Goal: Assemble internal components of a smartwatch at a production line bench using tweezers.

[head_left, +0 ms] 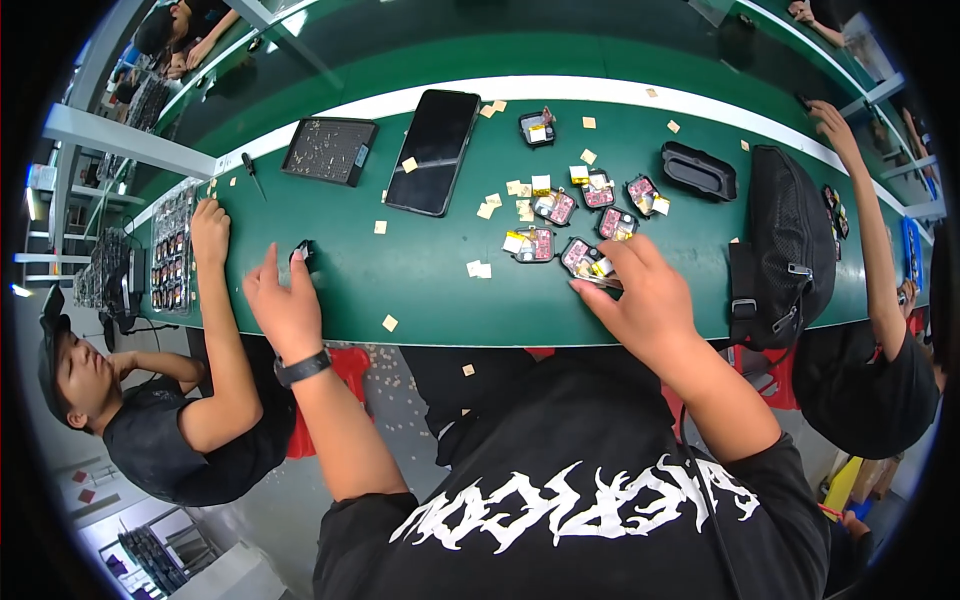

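My left hand rests at the near edge of the green table, its fingertips on a small black part that it pinches. My right hand is curled over the nearest of several small black housings with pink insides, fingers closed on a thin metal tool or piece at the housing's near side. More of these housings lie in a cluster just beyond, with yellow tabs on them.
A black phone lies face up mid-table, a dark parts tray and a screwdriver to its left. A black bag and a black case sit at right. Co-workers' hands reach in at left and right. Tan paper scraps are scattered about.
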`<action>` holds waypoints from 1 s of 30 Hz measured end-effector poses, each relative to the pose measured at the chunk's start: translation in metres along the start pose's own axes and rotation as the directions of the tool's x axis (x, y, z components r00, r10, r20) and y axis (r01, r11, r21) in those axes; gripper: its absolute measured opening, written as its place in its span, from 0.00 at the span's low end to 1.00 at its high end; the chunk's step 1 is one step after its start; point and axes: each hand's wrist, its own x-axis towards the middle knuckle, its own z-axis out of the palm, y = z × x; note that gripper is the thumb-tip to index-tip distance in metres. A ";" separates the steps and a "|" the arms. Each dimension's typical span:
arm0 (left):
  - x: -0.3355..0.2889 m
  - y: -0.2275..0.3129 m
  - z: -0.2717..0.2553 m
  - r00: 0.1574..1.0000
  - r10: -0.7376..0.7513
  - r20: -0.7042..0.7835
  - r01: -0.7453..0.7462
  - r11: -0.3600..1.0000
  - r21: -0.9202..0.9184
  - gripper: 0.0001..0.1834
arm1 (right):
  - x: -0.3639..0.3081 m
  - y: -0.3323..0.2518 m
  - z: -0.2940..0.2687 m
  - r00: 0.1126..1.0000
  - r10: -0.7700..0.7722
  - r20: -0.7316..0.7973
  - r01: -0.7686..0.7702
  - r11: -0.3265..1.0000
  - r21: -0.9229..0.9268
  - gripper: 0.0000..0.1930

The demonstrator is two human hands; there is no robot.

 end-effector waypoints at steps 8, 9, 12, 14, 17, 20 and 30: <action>-0.090 0.166 -0.031 0.760 0.416 0.499 0.391 0.321 -0.863 0.23 | 0.003 -0.006 -0.037 0.985 -0.166 0.057 0.137 0.931 0.337 0.22; -0.097 0.177 -0.033 0.677 0.509 0.531 0.522 0.177 -0.835 0.24 | 0.003 -0.011 -0.046 0.953 -0.300 0.047 0.271 0.910 0.314 0.23; -0.098 0.186 -0.035 0.535 0.602 0.593 0.731 0.021 -0.682 0.23 | 0.000 -0.024 -0.060 0.946 -0.317 0.067 0.273 0.892 0.360 0.24; -0.093 0.185 -0.039 0.458 0.601 0.655 0.738 0.153 -0.657 0.23 | -0.004 -0.028 -0.073 0.970 -0.202 0.132 0.119 0.876 0.467 0.19; -0.095 0.188 -0.043 0.531 0.521 0.668 0.722 0.135 -0.679 0.22 | -0.025 -0.011 -0.073 0.988 0.022 0.150 -0.122 0.702 0.701 0.13; -0.098 0.192 -0.042 0.580 0.469 0.666 0.713 0.104 -0.694 0.20 | -0.037 -0.022 -0.084 0.851 0.241 0.466 -0.523 0.334 0.784 0.10; -0.107 0.208 -0.053 0.663 0.323 0.676 0.678 0.124 -0.724 0.18 | -0.040 -0.034 -0.079 0.686 0.099 0.721 -0.722 -0.039 0.691 0.08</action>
